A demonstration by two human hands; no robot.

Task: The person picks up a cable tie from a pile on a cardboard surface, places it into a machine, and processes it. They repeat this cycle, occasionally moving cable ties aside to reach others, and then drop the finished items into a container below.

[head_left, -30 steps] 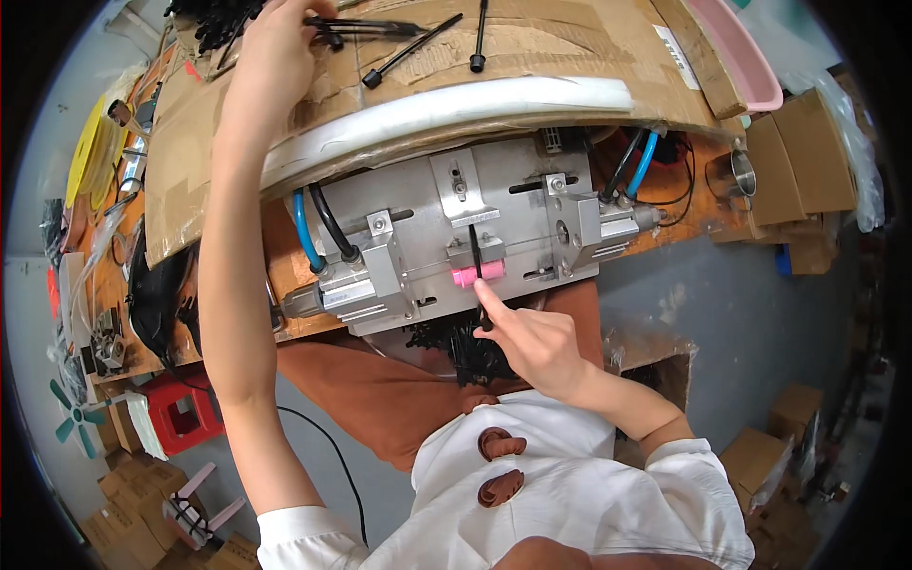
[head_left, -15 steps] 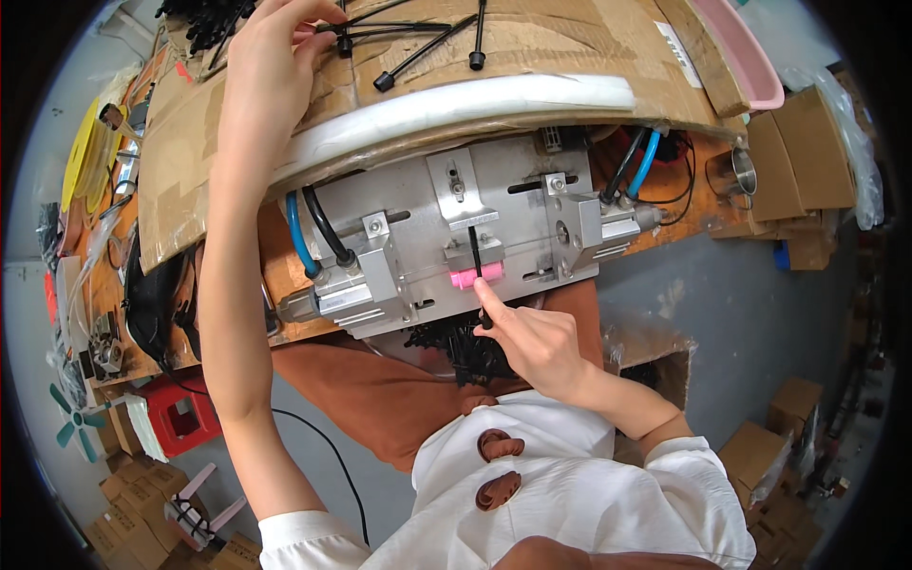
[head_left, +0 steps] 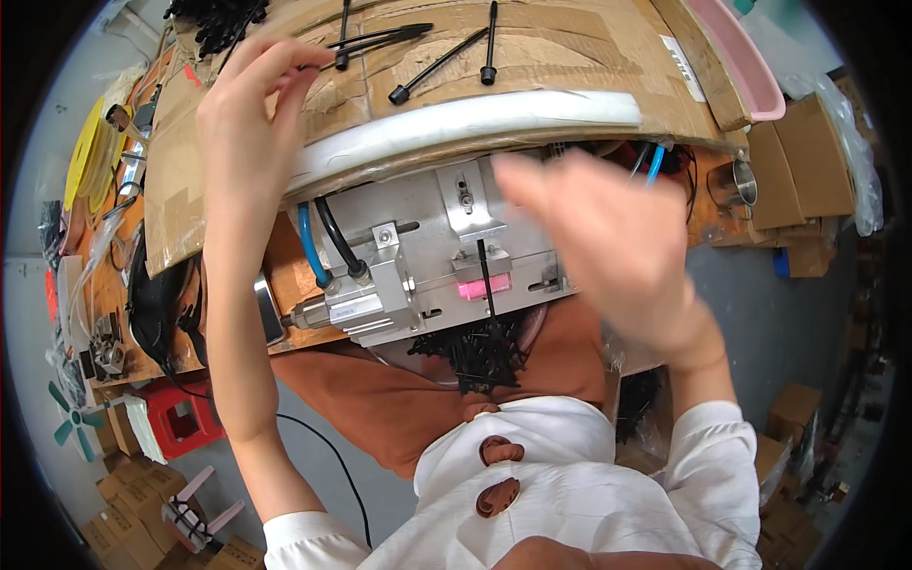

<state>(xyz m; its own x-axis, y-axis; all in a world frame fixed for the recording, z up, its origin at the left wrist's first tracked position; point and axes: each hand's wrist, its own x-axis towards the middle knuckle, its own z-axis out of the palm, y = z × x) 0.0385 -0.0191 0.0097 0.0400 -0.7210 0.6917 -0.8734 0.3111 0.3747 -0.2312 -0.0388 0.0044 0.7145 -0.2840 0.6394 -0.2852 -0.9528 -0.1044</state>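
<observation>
Set in a cluttered workroom with stacked cartons [head_left: 125, 518] at near left and a grey floor [head_left: 750, 323], at a brown tabletop [head_left: 703, 218]. Covered on the far side by a cardboard sheet [head_left: 570, 57], presumably for a handy laying-out surface. Edged along the near rim with a white padded strip [head_left: 465, 116], likely to soften the border under a forearm. Strewn on top with loose black ties [head_left: 442, 65], set apart, probably for easy picking up; heaped at far left with a black bundle [head_left: 214, 24].

Bends the fingers of the left hand [head_left: 249, 109] over the cardboard at far left, beside the ends of some ties; cannot tell whether pinching one or merely touching. Holds the right hand [head_left: 622, 233] above the right part of a metal fixture [head_left: 427, 249], well apart from the left; too blurred to tell spread fingers from closed ones.

Lies in the middle of that fixture, running far to near across a pink piece [head_left: 471, 289]: a single black strip [head_left: 485, 268], seemingly placed there for alignment. Bends away at left with a blue hose [head_left: 306, 247] and a black hose [head_left: 337, 242], perhaps routed so to leave the centre free. Gathers more black pieces [head_left: 475, 359] on the lap, conveniently close.
</observation>
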